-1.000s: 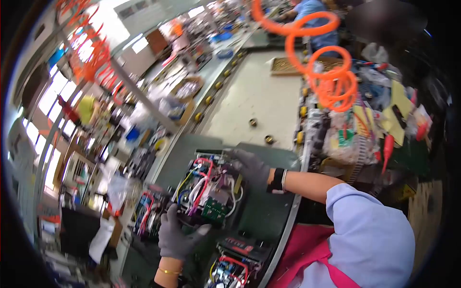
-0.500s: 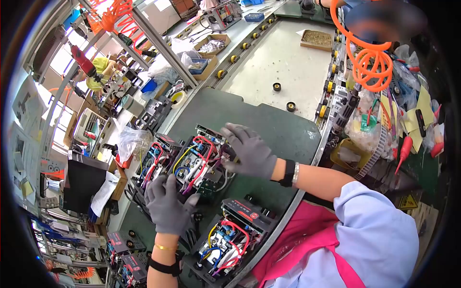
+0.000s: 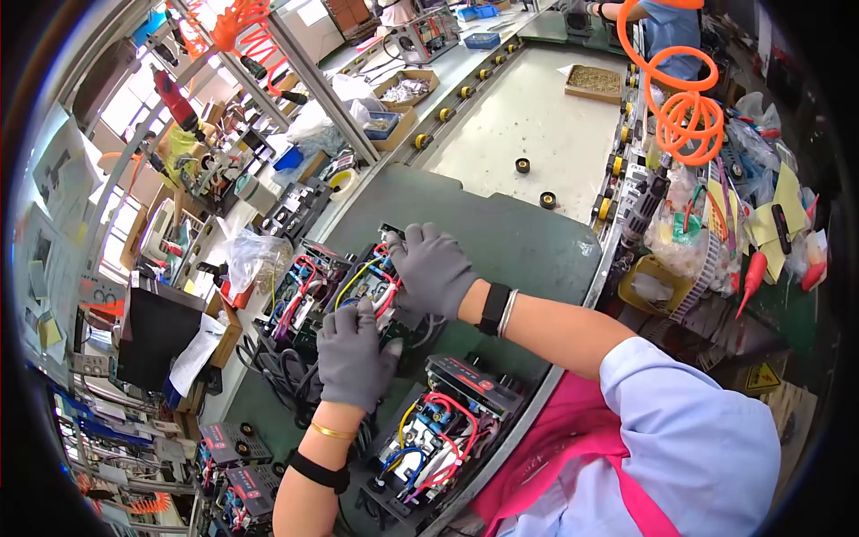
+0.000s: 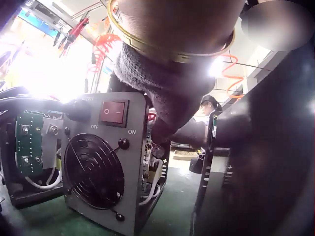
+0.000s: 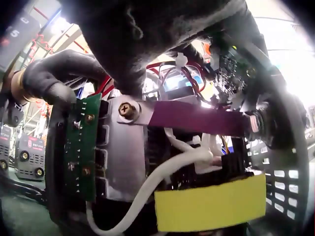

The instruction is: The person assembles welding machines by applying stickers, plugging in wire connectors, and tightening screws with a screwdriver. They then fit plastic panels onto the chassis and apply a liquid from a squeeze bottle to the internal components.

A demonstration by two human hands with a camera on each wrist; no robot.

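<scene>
An uncovered welding machine (image 3: 365, 282) with red, yellow and white wiring stands on the green board (image 3: 501, 233). My gloved left hand (image 3: 353, 358) grips the top of its rear panel (image 4: 98, 157), which carries a fan and a red switch (image 4: 114, 112). The thumb and fingers fold over that edge. At the opposite end, my gloved right hand (image 3: 432, 268) holds the front panel's top, its fingers bent over the edge. Under the right hand show a green circuit board (image 5: 82, 147), a purple strip (image 5: 197, 118) and a yellow label (image 5: 211, 202). The right fingertips are partly hidden.
A second uncovered machine (image 3: 300, 291) stands close on the left, a third (image 3: 434, 438) nearer my body. Black cables (image 3: 268, 371) lie beside them. An orange coiled hose (image 3: 689, 116) hangs at upper right. Another person (image 3: 671, 40) works at the far end.
The head view has steadied. My right hand has moved left onto the machine's front end, and my left hand has shifted right along the rear. The machine has shifted slightly away from me.
</scene>
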